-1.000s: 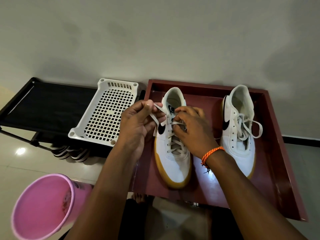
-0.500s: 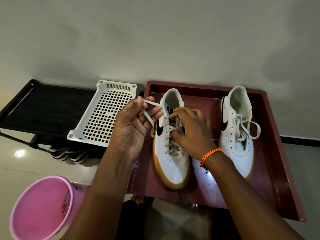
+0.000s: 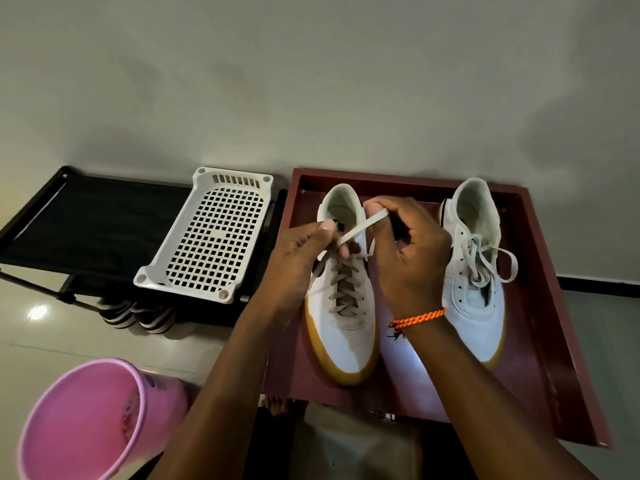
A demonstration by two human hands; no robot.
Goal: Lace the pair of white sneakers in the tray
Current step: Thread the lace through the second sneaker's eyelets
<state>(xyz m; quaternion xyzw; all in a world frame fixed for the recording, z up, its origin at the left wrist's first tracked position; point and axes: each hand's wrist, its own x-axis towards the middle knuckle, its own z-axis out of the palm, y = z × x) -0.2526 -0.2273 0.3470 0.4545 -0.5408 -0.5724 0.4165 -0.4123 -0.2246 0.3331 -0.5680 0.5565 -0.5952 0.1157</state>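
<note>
Both white leather sneakers with gum-yellow soles stood side by side, toes toward the person, in the dark red wooden tray (image 3: 540,306). Over the left sneaker (image 3: 341,327), the left hand (image 3: 298,265) and right hand (image 3: 408,251) each pinched the flat white lace (image 3: 360,225), stretched between them above the tongue; which lace end each held was hard to tell. The right sneaker (image 3: 474,282) sat just beside, its lace loosely looped. A white perforated plastic basket (image 3: 207,237) and pink plastic bucket (image 3: 86,420) lay left.
</note>
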